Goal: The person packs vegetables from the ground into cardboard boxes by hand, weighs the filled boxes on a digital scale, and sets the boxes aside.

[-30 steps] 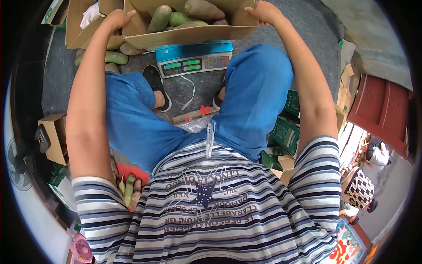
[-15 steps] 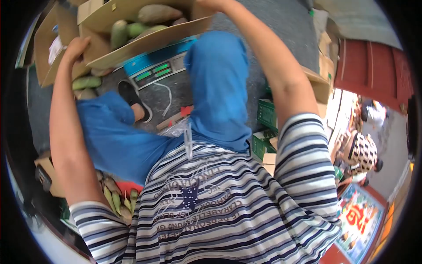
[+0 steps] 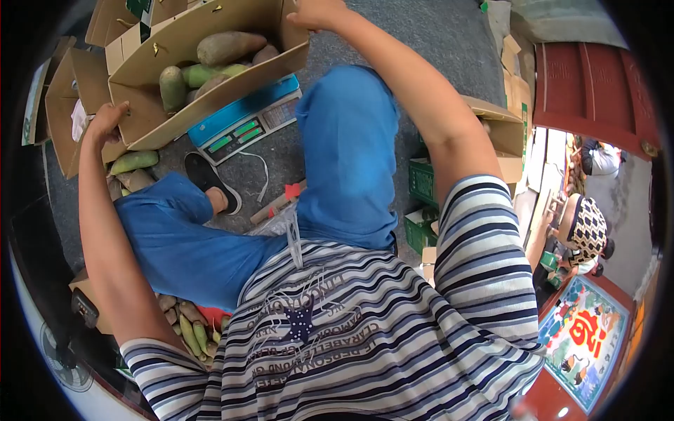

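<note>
A cardboard box (image 3: 140, 105) sits on or just over a blue digital scale (image 3: 246, 133) with lit green displays; contact between them is hidden. Several thick green-and-brown radishes (image 3: 232, 48) lie inside it. My left hand (image 3: 109, 121) is closed on the box's left end, thumb over the edge. At the opposite end, my right hand (image 3: 317, 14) grips the box wall near the top of the view, its fingers partly hidden.
More radishes (image 3: 135, 162) lie on the floor by my shoe (image 3: 205, 175), and others (image 3: 193, 333) are at lower left. Another open carton (image 3: 74, 91) stands left. Green boxes (image 3: 421, 179) are right of my knee. Several people (image 3: 588, 228) are outside, far right.
The box and both hands sit slightly farther left in view, and more of the box's inside shows. Both hands stay on its ends. The view has shifted a little.
</note>
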The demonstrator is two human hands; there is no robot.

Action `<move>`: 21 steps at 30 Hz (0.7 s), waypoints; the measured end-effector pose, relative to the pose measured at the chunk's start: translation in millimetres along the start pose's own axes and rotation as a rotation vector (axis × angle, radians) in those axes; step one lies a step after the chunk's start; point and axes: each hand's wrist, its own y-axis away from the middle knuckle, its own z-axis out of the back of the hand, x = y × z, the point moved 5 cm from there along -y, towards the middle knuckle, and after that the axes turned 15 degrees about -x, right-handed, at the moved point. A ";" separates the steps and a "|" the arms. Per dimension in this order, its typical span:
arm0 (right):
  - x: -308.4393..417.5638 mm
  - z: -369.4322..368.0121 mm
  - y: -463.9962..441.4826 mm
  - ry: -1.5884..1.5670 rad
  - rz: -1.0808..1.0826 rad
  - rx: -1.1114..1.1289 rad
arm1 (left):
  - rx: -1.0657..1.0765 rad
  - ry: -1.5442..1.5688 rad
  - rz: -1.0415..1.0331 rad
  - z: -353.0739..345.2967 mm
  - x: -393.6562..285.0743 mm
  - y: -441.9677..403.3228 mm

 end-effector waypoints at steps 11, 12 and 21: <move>-100.3 9.9 23.0 -0.028 0.003 -0.067 | 0.020 0.018 -0.261 -4.8 -102.5 77.9; -118.9 15.1 29.8 -0.022 -0.021 -0.049 | 0.103 0.044 -0.293 -16.8 -121.9 91.8; -318.0 123.6 102.5 0.238 -0.252 -0.165 | 0.359 0.273 -0.421 -211.6 -266.9 132.8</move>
